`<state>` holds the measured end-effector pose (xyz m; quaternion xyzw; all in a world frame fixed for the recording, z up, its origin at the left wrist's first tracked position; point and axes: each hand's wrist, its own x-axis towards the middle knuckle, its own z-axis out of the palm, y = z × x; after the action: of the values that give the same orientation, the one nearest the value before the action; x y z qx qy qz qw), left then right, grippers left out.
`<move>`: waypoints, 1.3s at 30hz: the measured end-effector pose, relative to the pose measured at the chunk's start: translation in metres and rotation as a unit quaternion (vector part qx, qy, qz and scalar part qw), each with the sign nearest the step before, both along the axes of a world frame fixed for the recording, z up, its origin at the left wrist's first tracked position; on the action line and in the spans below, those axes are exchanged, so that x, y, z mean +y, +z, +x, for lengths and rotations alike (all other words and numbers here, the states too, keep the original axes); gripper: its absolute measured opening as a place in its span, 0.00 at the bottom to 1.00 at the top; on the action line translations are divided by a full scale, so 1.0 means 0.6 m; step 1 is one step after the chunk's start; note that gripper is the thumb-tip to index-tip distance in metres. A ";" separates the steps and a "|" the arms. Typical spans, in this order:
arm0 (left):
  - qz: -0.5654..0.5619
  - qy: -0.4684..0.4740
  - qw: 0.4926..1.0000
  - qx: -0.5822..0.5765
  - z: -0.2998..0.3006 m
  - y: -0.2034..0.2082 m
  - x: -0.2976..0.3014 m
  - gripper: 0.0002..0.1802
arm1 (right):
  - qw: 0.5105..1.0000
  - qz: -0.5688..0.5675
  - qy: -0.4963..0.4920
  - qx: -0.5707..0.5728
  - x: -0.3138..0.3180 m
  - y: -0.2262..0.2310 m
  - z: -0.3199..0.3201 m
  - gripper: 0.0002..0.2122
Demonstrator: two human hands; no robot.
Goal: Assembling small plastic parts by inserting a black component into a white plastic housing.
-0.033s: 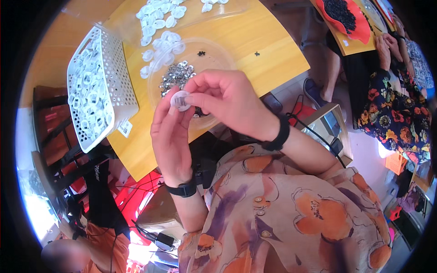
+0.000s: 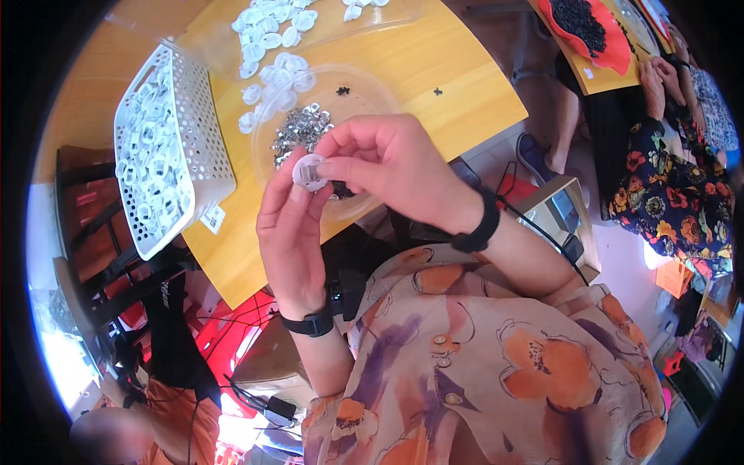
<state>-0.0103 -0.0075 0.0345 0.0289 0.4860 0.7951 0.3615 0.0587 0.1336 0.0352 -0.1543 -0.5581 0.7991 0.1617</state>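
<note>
My left hand (image 2: 293, 232) pinches a small round white plastic piece (image 2: 305, 180) between thumb and fingers. A grey metallic patch shows on its face. My right hand (image 2: 391, 167) is closed at the piece's right edge, its thumb and index finger touching it; whether something tiny sits between those fingertips is hidden. Both hands are above a clear round plastic tray (image 2: 380, 85). In it lie a heap of small silvery metal parts (image 2: 304, 126) and some dark small parts (image 2: 341, 191), partly covered by my right hand.
Left on the wooden table (image 2: 465, 62) stands a white perforated basket (image 2: 205, 132) full of white pieces. More white discs (image 2: 271, 31) lie at the back. Another person's hands (image 2: 659, 81) are at a table far right, near a red dish (image 2: 612, 46) of black parts.
My right hand has shifted slightly right, its wrist turning a little. The white piece has tipped slightly, showing more of its grey patch. The left hand keeps its hold.
</note>
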 end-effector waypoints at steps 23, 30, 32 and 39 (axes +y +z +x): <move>0.137 0.023 0.984 -0.115 -0.005 -0.048 -0.033 0.20 | 0.737 0.666 0.008 -0.116 0.093 -0.034 -0.068 0.05; 0.143 0.011 0.983 -0.113 -0.007 -0.054 -0.030 0.20 | 0.673 0.729 0.042 -0.118 0.063 -0.050 -0.066 0.05; 0.144 0.011 0.983 -0.113 -0.008 -0.053 -0.032 0.20 | 0.669 0.726 0.077 -0.140 0.061 -0.044 -0.068 0.05; 0.144 0.017 0.982 -0.121 -0.008 -0.053 -0.030 0.19 | 0.686 0.722 0.022 -0.089 0.061 -0.061 -0.068 0.05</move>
<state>-0.0150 -0.0256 0.0024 -0.0242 0.3192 0.8607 0.3958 0.0178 0.1703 -0.0017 -0.0481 -0.9774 0.1350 0.1551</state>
